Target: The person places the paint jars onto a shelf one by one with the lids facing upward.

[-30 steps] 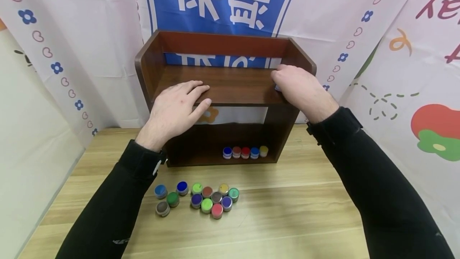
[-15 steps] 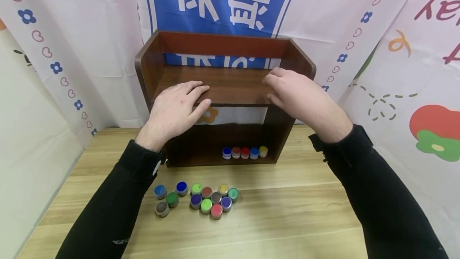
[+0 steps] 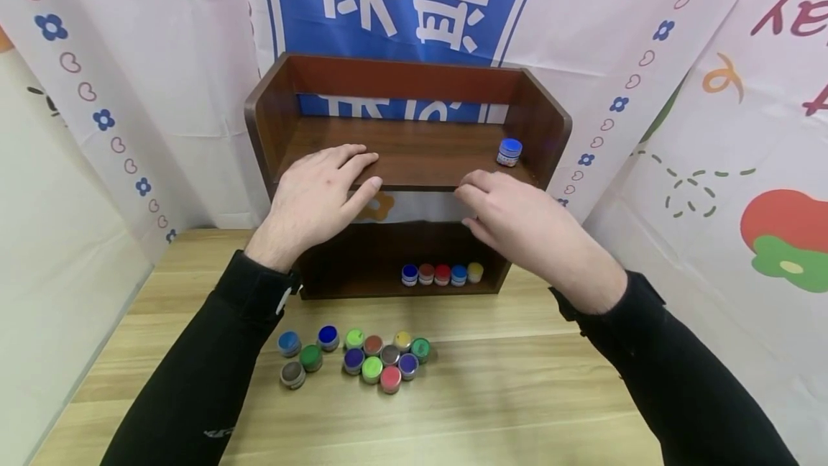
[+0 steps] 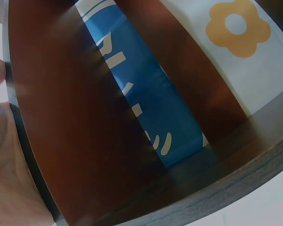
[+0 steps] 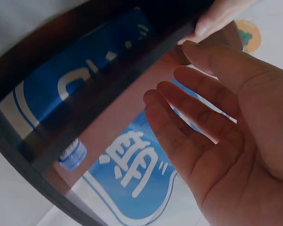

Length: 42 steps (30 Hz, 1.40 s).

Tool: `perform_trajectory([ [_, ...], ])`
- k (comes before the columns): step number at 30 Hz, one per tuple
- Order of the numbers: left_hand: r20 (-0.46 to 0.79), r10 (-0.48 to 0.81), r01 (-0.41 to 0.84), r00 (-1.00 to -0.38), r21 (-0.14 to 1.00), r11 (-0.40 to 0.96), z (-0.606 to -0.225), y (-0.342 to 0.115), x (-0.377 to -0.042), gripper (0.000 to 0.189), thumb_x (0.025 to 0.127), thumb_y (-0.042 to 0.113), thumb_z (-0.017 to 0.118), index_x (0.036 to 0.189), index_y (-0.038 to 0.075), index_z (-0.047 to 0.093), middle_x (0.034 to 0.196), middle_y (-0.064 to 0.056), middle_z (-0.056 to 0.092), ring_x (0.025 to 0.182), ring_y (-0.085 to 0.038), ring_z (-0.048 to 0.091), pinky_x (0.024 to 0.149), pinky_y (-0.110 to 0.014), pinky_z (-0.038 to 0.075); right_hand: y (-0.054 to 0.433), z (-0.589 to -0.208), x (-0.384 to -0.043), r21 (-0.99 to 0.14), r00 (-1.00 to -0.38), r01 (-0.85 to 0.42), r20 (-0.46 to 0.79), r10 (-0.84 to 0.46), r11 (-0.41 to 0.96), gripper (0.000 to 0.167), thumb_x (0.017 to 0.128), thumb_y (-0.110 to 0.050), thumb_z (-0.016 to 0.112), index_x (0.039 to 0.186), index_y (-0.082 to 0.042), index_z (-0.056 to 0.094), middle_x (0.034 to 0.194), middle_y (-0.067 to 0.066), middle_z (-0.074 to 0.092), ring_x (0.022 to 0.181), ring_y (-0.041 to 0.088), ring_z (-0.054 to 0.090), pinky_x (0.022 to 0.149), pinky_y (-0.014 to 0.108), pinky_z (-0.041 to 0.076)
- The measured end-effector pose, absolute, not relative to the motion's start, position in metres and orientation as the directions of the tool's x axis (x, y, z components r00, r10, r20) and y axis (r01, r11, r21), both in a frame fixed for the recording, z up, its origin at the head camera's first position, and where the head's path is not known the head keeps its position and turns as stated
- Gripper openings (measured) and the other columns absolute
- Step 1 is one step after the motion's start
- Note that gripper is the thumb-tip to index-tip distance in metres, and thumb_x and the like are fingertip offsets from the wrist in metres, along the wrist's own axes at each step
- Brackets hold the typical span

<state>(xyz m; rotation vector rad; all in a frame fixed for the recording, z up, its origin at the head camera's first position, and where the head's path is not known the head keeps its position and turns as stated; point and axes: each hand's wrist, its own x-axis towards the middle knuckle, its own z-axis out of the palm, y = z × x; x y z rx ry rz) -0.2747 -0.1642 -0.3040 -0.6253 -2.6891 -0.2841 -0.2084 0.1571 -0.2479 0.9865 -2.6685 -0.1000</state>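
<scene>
My left hand (image 3: 317, 200) lies with fingers spread at the front of the upper board of a brown wooden shelf (image 3: 401, 153). In the left wrist view, part of that hand (image 4: 9, 155) shows at the shelf's edge. My right hand (image 3: 524, 225), fingers loosely bent and holding nothing, hovers in front of the shelf's right side. Behind it a small jar with a blue lid (image 3: 509, 152) stands upright at the right end of the upper board. The right wrist view shows the bare palm and fingers (image 5: 217, 127), with the blue-lidded jar (image 5: 73, 154) beyond.
On the lower board several small paint jars (image 3: 443, 275) stand in a row near the right. More jars with coloured lids (image 3: 371, 370) are grouped on the wooden table (image 3: 504, 394) in front of the shelf. Printed cloth (image 3: 168, 92) hangs behind and at the sides.
My right hand has let go of the blue-lidded jar and drawn back down toward me from the upper board, leaving the jar in plain sight. My left hand has stayed put.
</scene>
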Motion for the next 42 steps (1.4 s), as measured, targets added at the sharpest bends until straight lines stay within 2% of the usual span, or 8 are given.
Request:
perform_trajectory([
  [12,0.390,0.378,0.453,-0.839,0.116,0.884,-0.304,-0.164,-0.275,0.066,0.124,0.060,0.043,0.173,0.019,0.059,0.182,-0.014,0.056,0.169,-0.040,0.055,0.140,-0.066,0.045,0.147,-0.293,-0.196,0.221,-0.650,-0.687,0.240,-0.721,0.693,0.038,0.105,-0.024,0.092,0.137,-0.004,0.081,0.136,0.015,0.083,0.122,0.028,0.082,0.104,0.038,0.073],
  [22,0.387,0.376,0.449,-0.842,0.117,0.886,-0.305,-0.164,-0.274,0.067,0.124,0.060,0.043,0.174,0.019,0.058,0.182,-0.013,0.055,0.169,-0.039,0.054,0.141,-0.065,0.045,0.140,-0.332,-0.193,0.207,-0.634,-0.719,0.194,-0.749,0.663,0.033,0.104,-0.025,0.093,0.132,-0.010,0.084,0.129,0.007,0.085,0.112,0.021,0.082,0.096,0.031,0.074],
  [28,0.390,0.378,0.452,-0.840,0.118,0.884,-0.305,-0.164,-0.274,0.066,0.124,0.060,0.044,0.174,0.019,0.059,0.182,-0.013,0.056,0.169,-0.039,0.054,0.140,-0.066,0.045,0.137,-0.356,-0.190,0.201,-0.599,-0.752,0.190,-0.778,0.628,0.031,0.104,-0.022,0.093,0.132,-0.010,0.085,0.126,0.006,0.086,0.108,0.019,0.082,0.090,0.028,0.074],
  [33,0.392,0.379,0.455,-0.839,0.120,0.883,-0.305,-0.165,-0.274,0.066,0.124,0.059,0.044,0.174,0.019,0.059,0.182,-0.013,0.056,0.169,-0.039,0.054,0.140,-0.065,0.045,0.134,-0.374,-0.188,0.180,-0.606,-0.761,0.145,-0.782,0.623,0.028,0.103,-0.020,0.093,0.128,-0.011,0.084,0.125,0.006,0.086,0.103,0.018,0.080,0.084,0.027,0.073],
  [42,0.398,0.382,0.458,-0.834,0.114,0.881,-0.304,-0.165,-0.275,0.065,0.124,0.059,0.043,0.173,0.019,0.059,0.181,-0.014,0.056,0.168,-0.040,0.055,0.139,-0.065,0.046,0.127,-0.399,-0.185,0.141,-0.583,-0.797,0.080,-0.809,0.588,0.025,0.104,-0.020,0.093,0.126,-0.012,0.085,0.120,0.003,0.083,0.104,0.016,0.078,0.090,0.025,0.072],
])
